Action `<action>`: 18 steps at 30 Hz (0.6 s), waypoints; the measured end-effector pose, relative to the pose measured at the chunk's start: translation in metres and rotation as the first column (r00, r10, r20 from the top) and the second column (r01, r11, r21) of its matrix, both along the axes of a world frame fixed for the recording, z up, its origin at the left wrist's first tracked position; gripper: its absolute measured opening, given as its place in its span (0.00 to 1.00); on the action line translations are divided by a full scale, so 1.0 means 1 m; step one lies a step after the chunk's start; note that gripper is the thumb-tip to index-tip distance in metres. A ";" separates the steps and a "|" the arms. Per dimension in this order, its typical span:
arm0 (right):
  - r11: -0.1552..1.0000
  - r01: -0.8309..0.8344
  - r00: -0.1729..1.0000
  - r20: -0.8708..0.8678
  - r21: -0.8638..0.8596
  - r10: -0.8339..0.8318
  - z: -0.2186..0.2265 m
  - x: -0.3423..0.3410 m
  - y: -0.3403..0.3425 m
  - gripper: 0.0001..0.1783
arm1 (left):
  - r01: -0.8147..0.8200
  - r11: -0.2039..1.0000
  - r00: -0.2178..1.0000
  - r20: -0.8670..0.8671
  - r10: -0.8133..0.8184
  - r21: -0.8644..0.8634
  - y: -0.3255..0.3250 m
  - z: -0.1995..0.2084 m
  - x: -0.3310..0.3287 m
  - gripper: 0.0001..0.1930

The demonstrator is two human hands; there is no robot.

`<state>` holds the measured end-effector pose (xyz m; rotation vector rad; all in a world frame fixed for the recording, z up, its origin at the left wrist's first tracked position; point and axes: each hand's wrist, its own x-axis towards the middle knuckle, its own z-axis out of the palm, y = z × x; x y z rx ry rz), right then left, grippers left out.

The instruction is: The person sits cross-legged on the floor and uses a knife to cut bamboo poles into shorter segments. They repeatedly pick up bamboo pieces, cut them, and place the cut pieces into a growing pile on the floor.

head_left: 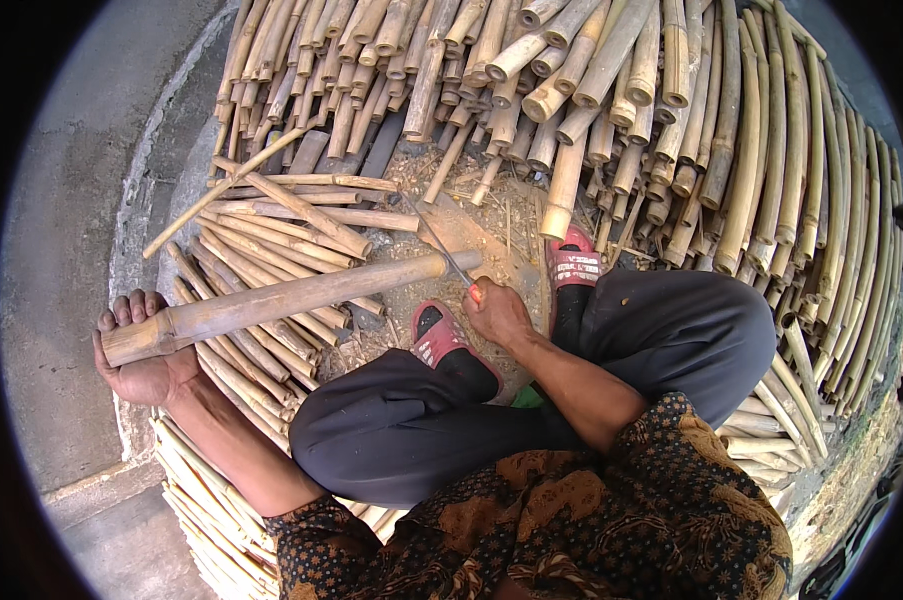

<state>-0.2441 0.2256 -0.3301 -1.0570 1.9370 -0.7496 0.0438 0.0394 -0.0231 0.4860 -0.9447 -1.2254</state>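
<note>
A thick bamboo pole (291, 297) lies aslant in front of me, its near-left end resting in my left hand (161, 378). The palm is under the pole and the fingers curl up round its far side. My right hand (501, 314) is closed round the orange-red handle of a long, thin-bladed knife (437, 238). Its blade crosses the pole close to the right end and points away to the upper left. Whether the edge touches the bamboo or has cut into it, I cannot tell. Most of the handle is hidden in my fist.
Cut bamboo sticks (261, 240) lie piled under and beyond the pole. Large stacks of bamboo poles (571, 60) fill the far side and right. Wood shavings (516, 220) litter the ground by my red sandals (441, 335). Grey concrete (66, 300) runs along the left.
</note>
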 end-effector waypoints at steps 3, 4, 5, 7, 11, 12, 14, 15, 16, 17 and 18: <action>0.992 -0.095 0.995 0.025 -0.087 0.097 0.002 0.006 -0.001 0.20 | 0.171 0.978 0.985 -0.001 -0.173 -0.120 0.001 0.004 0.004 0.13; 0.994 -0.077 0.996 0.039 -0.074 0.080 0.003 0.007 -0.002 0.20 | 0.186 0.975 0.982 0.005 -0.187 -0.121 0.002 0.004 0.004 0.13; 0.986 -0.072 0.994 0.070 -0.150 0.083 0.004 0.007 -0.002 0.20 | 0.174 0.979 0.985 0.006 -0.175 -0.106 0.002 0.005 0.004 0.13; 1.000 0.029 0.999 0.028 -0.010 -0.028 0.004 0.007 -0.003 0.20 | 0.258 0.958 0.965 -0.005 -0.260 -0.126 0.004 0.004 0.002 0.13; 0.997 -0.036 0.997 0.059 -0.065 0.040 0.001 0.007 -0.005 0.19 | 0.147 0.966 0.988 0.069 -0.135 -0.211 0.011 0.001 -0.004 0.18; 0.977 -0.123 0.984 0.109 -0.177 0.143 0.001 0.007 -0.004 0.19 | 0.177 0.958 0.984 0.075 -0.164 -0.225 0.010 0.001 -0.006 0.19; 0.997 -0.071 0.994 0.074 -0.035 0.074 0.004 0.006 -0.003 0.20 | 0.174 0.959 0.982 0.106 -0.154 -0.225 0.012 0.003 -0.007 0.19; 0.995 -0.067 0.993 0.088 -0.079 0.074 0.006 0.006 -0.004 0.21 | 0.183 0.954 0.981 0.112 -0.160 -0.236 0.012 0.005 -0.007 0.18; 0.999 0.033 0.999 0.015 0.016 -0.033 0.008 0.003 -0.003 0.21 | 0.109 0.975 0.989 0.121 -0.086 -0.193 0.012 0.006 -0.007 0.17; 0.998 0.011 1.000 0.019 0.056 -0.012 0.010 0.001 -0.004 0.21 | 0.051 0.985 0.993 0.114 -0.032 -0.166 0.011 0.006 -0.007 0.17; 0.995 0.040 0.999 0.014 0.089 -0.041 0.013 0.000 -0.004 0.21 | 0.020 0.990 0.994 0.111 -0.004 -0.139 0.010 0.007 -0.007 0.17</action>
